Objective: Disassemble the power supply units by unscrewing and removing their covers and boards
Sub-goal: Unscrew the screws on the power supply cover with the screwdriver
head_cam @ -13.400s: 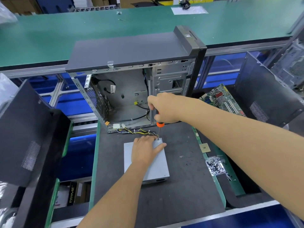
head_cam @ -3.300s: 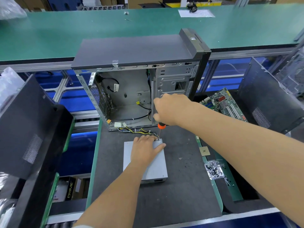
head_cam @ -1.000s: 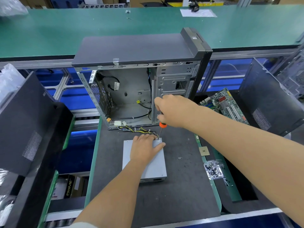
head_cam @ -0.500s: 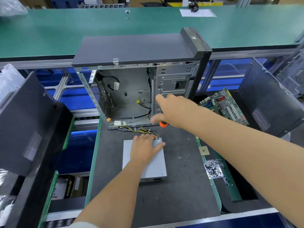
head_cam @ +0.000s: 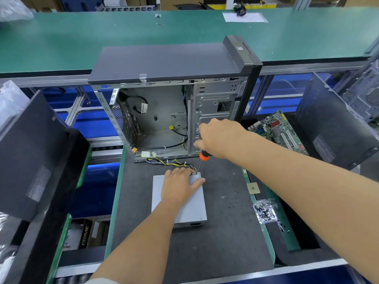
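Observation:
A grey power supply unit (head_cam: 192,208) lies flat on the dark mat (head_cam: 225,242), its yellow and black cable bundle (head_cam: 172,162) trailing from its far edge. My left hand (head_cam: 180,185) presses flat on its top cover, fingers spread. My right hand (head_cam: 219,138) grips the handle of an orange screwdriver (head_cam: 203,157) held nearly upright. The screwdriver's tip sits on the cover's far right corner, just beyond my left fingers.
An open, emptied computer case (head_cam: 174,99) stands just behind the unit. A motherboard (head_cam: 281,130) and a black side panel (head_cam: 332,124) lie to the right, another black panel (head_cam: 30,156) to the left. A bag of screws (head_cam: 264,211) and a small chip (head_cam: 253,188) sit at the mat's right edge.
My right hand's fingers have shifted around the screwdriver handle, opening and regripping, while the tip stays on the same corner. My left hand and the unit have not moved.

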Demonstrator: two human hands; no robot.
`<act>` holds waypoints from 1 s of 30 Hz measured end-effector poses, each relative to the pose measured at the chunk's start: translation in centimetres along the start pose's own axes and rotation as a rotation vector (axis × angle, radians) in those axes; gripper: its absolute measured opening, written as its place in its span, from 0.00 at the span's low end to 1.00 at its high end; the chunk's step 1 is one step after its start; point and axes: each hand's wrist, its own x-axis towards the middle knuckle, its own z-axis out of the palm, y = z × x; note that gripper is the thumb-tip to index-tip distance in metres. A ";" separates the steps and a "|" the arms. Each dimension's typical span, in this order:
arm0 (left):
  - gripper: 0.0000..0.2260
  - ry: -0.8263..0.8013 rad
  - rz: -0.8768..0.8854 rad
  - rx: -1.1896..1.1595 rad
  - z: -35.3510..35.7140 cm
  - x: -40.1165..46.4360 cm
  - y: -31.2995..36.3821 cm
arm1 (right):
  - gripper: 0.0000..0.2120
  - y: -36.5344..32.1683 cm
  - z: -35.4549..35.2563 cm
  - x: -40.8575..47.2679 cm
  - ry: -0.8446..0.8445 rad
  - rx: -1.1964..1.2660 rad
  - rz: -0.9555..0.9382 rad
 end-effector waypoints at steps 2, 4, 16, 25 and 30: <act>0.29 0.002 0.002 -0.005 0.0 0.0 0.0 | 0.13 0.0 -0.1 0.0 -0.032 0.085 -0.093; 0.30 0.005 0.005 -0.006 0.0 0.0 -0.1 | 0.17 0.1 -0.1 0.1 -0.061 0.153 -0.141; 0.31 0.002 0.003 -0.021 0.3 0.2 -0.2 | 0.18 0.1 0.2 0.2 -0.024 0.171 -0.150; 0.30 0.031 0.007 -0.060 0.1 0.0 -0.1 | 0.12 0.0 0.6 0.3 0.053 -0.027 -0.072; 0.21 0.134 0.005 -0.233 -0.1 -0.3 0.0 | 0.09 1.3 1.5 0.2 0.067 0.103 -0.029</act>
